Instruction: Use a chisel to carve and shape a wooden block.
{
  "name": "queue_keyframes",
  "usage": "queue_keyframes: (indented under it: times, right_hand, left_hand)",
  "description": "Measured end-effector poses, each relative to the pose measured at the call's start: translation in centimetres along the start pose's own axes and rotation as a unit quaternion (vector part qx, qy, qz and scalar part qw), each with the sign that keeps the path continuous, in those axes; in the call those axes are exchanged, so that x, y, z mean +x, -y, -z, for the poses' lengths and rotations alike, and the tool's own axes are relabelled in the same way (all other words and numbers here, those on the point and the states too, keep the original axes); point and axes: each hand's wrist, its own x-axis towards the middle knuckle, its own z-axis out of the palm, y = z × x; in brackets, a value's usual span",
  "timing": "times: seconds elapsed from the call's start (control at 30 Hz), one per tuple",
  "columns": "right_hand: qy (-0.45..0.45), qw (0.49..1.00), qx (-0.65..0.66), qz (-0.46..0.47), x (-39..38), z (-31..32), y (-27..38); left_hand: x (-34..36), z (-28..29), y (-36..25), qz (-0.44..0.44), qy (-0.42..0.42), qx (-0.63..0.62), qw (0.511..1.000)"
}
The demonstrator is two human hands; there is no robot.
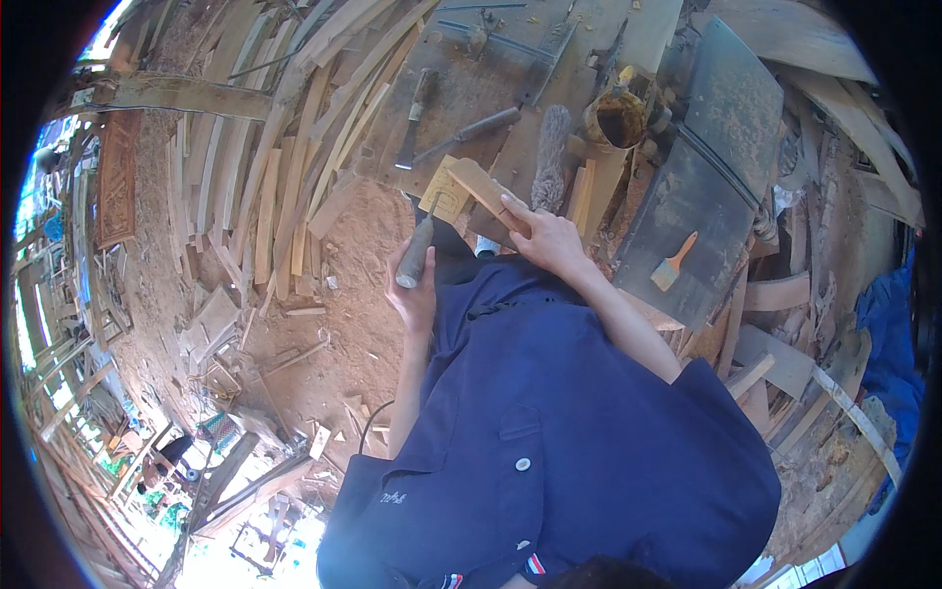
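bench: I see a long dusty wooden workbench (pixel 471 93) with tools scattered on it
plank pile: curved pale wooden slats (pixel 285 147) stacked to the left of the bench, sawdust floor below them
dark board: big grey sawdust-covered panel (pixel 706 167) on the right, a small orange-handled paintbrush (pixel 672 265) lying on it
workpiece: pale carved wooden block (pixel 461 188) at the bench edge, between my two hands
right hand (pixel 549 240): fingers spread flat on the block's right end, pressing it down, not wrapped around it
left hand (pixel 417 290): closed round the grey handle of a chisel (pixel 417 250); its blade runs up to the block's lower left edge
grip vs block: block lies just above the chisel fist, touching the right fingertips
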Motion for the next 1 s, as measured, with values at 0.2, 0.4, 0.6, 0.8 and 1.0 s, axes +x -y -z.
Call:
queue_keyframes:
  times: [0.2,0.4,0.6,0.8,1.0]
  right_hand:
    - [-0.024,1.0,0.007,0.01,-0.12,-0.41,-0.37]
    - [-0.022,1.0,0.013,0.012,-0.13,-0.09,-0.04]
    - [-0.02,1.0,0.005,0.007,-0.09,0.0,-0.12]
    - [0.001,1.0,0.021,-0.011,-0.12,0.14,0.12]
    - [-0.017,1.0,0.004,0.007,-0.03,-0.26,-0.24]
  left_hand:
    - [0.19,-0.18,-0.33,0.007,-0.02,-0.001,1.0]
    - [0.33,-0.06,0.3,0.008,-0.027,0.008,1.0]
    - [0.4,-0.22,0.49,-0.004,-0.023,0.004,1.0]
    - [0.29,-0.2,0.63,0.01,-0.032,0.008,0.999]
    - [0.56,-0.15,-0.25,-0.018,-0.027,0.005,0.999]
